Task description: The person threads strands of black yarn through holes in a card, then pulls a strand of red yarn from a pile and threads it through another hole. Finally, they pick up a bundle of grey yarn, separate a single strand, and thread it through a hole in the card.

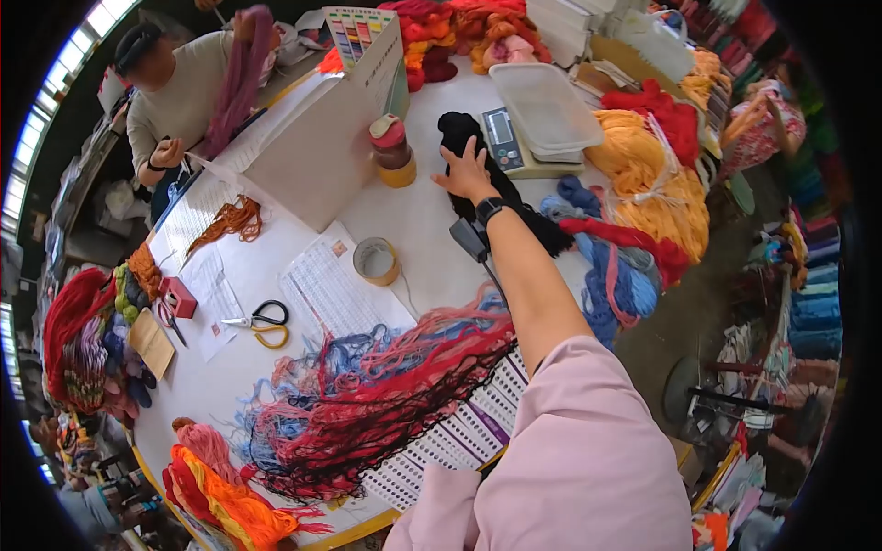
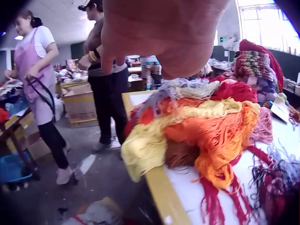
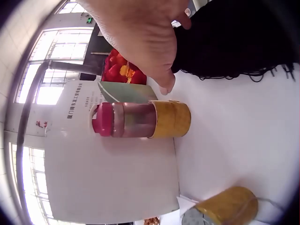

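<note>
The right hand [image 1: 471, 174] lies with spread fingers on a black yarn bundle [image 1: 514, 209], just left of a digital scale [image 1: 502, 129] with a plastic tray. In the right wrist view the right hand [image 3: 145, 37] touches the black yarn [image 3: 229, 42], its thumb pointing down beside it. The left hand is outside the head view; in the left wrist view the left hand [image 2: 159, 33] fills the top, its fingers only partly visible, above orange yarn [image 2: 211, 131] and pale yellow yarn [image 2: 147, 145]. Red, pink and blue strands [image 1: 367, 395] lie across the table front.
A bottle [image 1: 392, 151], tape roll [image 1: 377, 261], scissors [image 1: 262, 323] and printed sheets [image 1: 340, 285] lie left of the right arm. A white board [image 1: 303, 147] stands upright behind them. Yellow yarn [image 1: 643, 174] is heaped on the right. A person [image 1: 175, 92] holds purple yarn across the table.
</note>
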Tool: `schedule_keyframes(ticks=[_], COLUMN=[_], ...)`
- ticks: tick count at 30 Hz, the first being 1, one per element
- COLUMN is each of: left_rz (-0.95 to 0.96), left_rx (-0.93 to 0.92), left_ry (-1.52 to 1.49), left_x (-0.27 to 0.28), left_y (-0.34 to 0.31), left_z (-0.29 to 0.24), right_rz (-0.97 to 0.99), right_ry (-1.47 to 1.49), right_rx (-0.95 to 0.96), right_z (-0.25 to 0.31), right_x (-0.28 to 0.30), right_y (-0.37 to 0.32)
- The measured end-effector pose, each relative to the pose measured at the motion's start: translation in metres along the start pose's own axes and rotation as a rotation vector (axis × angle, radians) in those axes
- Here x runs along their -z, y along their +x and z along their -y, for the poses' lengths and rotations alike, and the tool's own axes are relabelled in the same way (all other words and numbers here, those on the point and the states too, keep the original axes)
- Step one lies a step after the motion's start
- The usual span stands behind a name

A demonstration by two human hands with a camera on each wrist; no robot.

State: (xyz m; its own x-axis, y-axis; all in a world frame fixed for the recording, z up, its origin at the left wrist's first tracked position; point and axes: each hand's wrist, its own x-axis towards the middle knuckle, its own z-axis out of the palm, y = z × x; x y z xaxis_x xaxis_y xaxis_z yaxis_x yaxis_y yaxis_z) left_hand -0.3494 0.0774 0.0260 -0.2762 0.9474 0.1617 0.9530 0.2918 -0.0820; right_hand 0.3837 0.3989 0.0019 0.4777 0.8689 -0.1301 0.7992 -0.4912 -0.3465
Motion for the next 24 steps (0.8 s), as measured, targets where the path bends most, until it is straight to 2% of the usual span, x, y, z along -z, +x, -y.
schedule_keyframes(ticks=[3,6,8,10,14,16,20,22,24], left_rz=[0.047,0.095,0.13,0.16,0.217,0.239,0.271,0.287,0.302], left_rx=[-0.01,-0.034,-0.05,-0.061,-0.076,-0.082,-0.088,-0.085,-0.084], left_ry=[0.043,0.095,0.131,0.163,0.224,0.253,0.302,0.325,0.348], left_x=[0.008,0.012,0.016,0.018,0.021,0.022,0.024,0.027,0.03], left_y=[-0.009,-0.024,-0.03,-0.038,-0.056,-0.062,-0.072,-0.08,-0.087], left_z=[-0.013,-0.021,-0.022,-0.017,-0.015,-0.013,-0.007,-0.004,0.0], right_rz=[0.022,0.025,-0.281,-0.533,-0.643,-0.784,-0.887,-0.875,-0.624], right_ry=[0.096,0.136,0.384,0.537,0.724,0.626,0.417,0.346,0.18], right_rx=[-0.059,0.006,0.019,0.138,0.226,0.258,0.119,0.033,-0.157], right_z=[-0.01,-0.029,-0.039,-0.043,-0.048,-0.061,-0.124,-0.16,-0.207], right_x=[-0.011,-0.033,-0.052,-0.038,0.034,0.061,0.09,0.103,0.09], right_y=[0.02,0.032,0.036,0.021,-0.065,-0.106,-0.14,-0.137,-0.122])
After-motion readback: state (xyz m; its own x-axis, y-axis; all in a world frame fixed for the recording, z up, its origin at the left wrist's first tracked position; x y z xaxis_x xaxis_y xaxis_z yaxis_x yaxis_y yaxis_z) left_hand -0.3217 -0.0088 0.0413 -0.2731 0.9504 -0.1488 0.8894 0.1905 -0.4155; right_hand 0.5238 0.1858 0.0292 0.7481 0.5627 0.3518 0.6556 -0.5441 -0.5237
